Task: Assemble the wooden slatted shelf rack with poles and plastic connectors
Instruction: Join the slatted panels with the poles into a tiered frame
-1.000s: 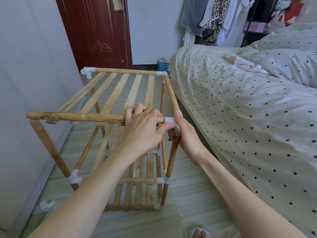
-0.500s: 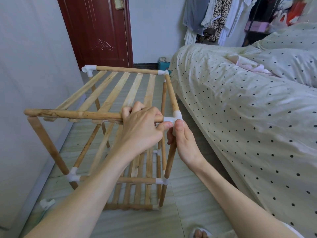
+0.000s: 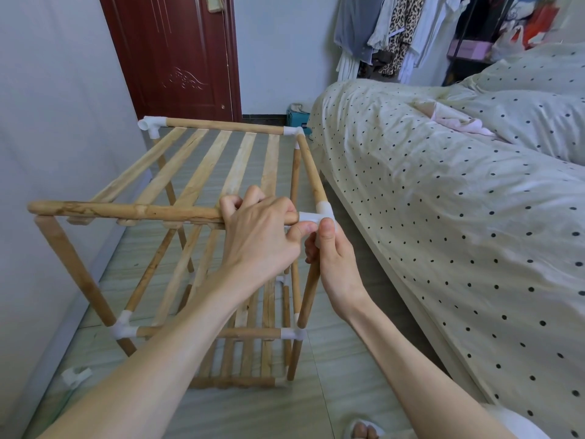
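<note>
Hands: L grips front pole, R pinches corner connector.

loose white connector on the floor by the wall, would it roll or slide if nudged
The loose connector probably would not roll far: its branched elbow shape looks uneven. It likely slides easily, being smooth plastic on glossy floor tiles. It looks light and stiff, like the fitted corner connector.

The left hand covers the near pole's right end, so the spot where it meets the white corner piece cannot be seen. The right hand hides the top of the post under it. A foot is cut off by the bottom edge. The hanging clothes run off the top.
</note>
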Available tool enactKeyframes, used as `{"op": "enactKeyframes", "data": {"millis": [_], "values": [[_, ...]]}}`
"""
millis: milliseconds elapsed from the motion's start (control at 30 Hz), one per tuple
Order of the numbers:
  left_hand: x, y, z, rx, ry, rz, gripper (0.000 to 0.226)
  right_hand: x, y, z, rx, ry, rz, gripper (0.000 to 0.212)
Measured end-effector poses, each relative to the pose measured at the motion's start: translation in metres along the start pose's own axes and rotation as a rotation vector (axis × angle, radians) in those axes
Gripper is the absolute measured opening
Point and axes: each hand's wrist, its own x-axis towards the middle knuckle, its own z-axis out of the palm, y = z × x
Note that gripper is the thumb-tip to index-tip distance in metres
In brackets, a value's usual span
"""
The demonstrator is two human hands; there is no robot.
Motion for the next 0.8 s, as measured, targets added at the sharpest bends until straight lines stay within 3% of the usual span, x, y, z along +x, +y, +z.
{"op": "enactKeyframes", "data": {"millis": [800], "values": [[-0.0044,-0.006,0.0012,0.044,0.051,0.015,0.027,-0.0017,-0.0037,0.0064,0.045,-0.012,0.041,0.04]]}}
